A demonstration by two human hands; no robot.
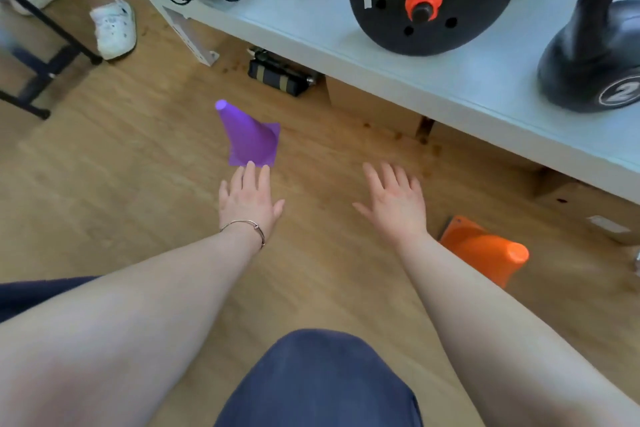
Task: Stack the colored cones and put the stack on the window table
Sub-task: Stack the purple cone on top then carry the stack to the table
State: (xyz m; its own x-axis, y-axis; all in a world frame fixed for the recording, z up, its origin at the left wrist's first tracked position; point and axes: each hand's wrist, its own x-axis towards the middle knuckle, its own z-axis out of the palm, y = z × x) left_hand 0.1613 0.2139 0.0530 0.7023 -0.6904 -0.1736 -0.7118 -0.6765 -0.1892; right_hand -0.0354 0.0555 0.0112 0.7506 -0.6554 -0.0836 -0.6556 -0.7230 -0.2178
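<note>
A white counter (311, 28) runs beyond and to the right of both hands. The purple cone (249, 135) stands on the wooden floor (121, 156), the left hand (247, 201) at its base edge with fingers spread, holding nothing. The orange cone (485, 250) lies just right of the right hand (396, 199), likewise spread and empty.

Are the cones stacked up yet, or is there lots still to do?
Nothing is stacked yet. The purple cone and the orange cone stand apart on the floor. Both hands are open and empty; the left hand reaches with its fingertips at the purple cone's base, and the right hand hovers near the orange one. Picking up, stacking and carrying to the table are all left.
</note>
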